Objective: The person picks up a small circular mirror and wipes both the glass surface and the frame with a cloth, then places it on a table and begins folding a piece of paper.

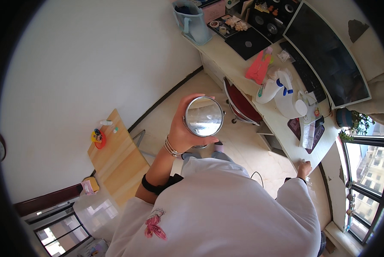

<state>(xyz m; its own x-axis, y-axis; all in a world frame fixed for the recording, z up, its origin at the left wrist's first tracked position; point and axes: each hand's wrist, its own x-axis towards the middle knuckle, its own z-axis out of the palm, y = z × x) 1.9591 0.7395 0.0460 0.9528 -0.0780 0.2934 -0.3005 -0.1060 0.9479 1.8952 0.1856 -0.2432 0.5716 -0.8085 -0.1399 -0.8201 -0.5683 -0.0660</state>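
My left hand [179,125] grips a small round tabletop mirror [204,116] in a silver metal frame, held up in front of my body. Its glass faces up toward me and shows a pale reflection. Fingers curl around the far rim, and the thumb lies along the near side. Part of the mirror's round base [199,146] shows below the hand. Off to the right, my right hand [304,168] rests at the front corner of the white desk [323,154]. Something small and pale shows at its fingertips, too unclear to name.
On the desk stand white bottles [269,91] with blue parts, a pink-red item [259,68], a monitor [327,54] and a potted plant [344,119]. A red-seated chair [243,102] is tucked below. To the left is a wooden table [118,154] with an orange-red dish [101,141].
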